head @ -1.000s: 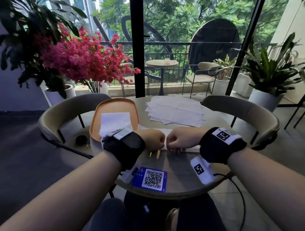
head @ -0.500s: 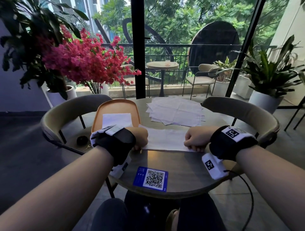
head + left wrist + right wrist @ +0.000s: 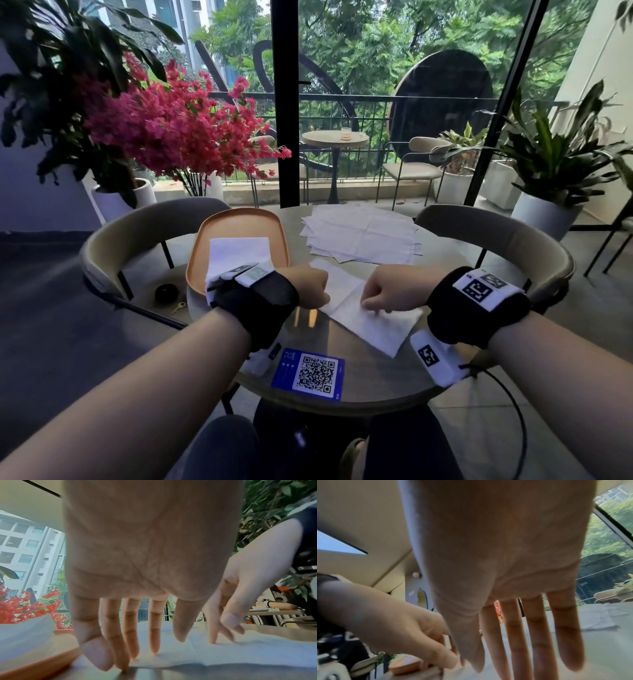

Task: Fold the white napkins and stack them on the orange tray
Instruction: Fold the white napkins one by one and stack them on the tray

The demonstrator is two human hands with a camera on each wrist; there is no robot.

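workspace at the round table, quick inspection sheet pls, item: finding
surface: round table, grey top.
job's things: orange tray holds folded napkins; working napkin flat on the table under both hands; unfolded napkin pile at the far side.
clutter: blue QR card at the near edge.
grippers: left hand and right hand, fingers straight, tips pressing the napkin.
cables: black cable from the right wristband.
surroundings: two chairs, red flowers, potted plants, balcony.

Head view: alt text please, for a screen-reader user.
Both hands, left hand and right hand, press a white napkin on a round table. An orange tray with folded napkins sits left; unfolded napkins lie behind.
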